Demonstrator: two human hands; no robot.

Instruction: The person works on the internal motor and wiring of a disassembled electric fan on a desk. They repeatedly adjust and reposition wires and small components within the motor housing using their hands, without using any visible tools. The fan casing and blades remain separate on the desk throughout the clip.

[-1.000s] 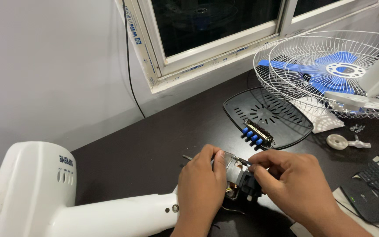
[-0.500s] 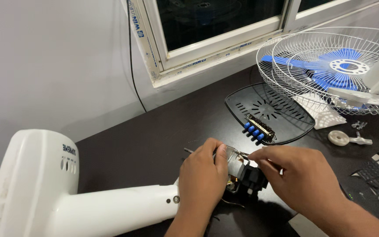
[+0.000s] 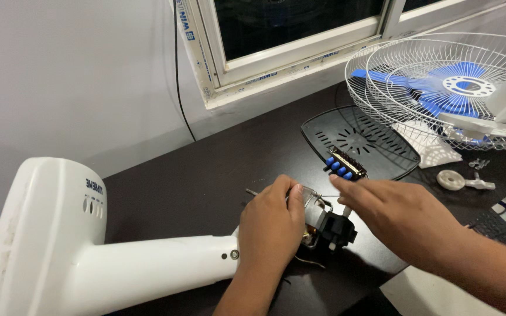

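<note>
Fan motor (image 3: 317,213) sits on the dark table (image 3: 206,187) at the white stand's (image 3: 147,269) end; my left hand (image 3: 272,225) clasps it while my right hand's (image 3: 399,219) loosely extended fingers approach. Seemingly mid-disassembly; next needs a steady grip.

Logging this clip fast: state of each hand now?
Left hand: closed around the fan motor.
Right hand: open, fingers extended over the motor, holding nothing visible.
</note>
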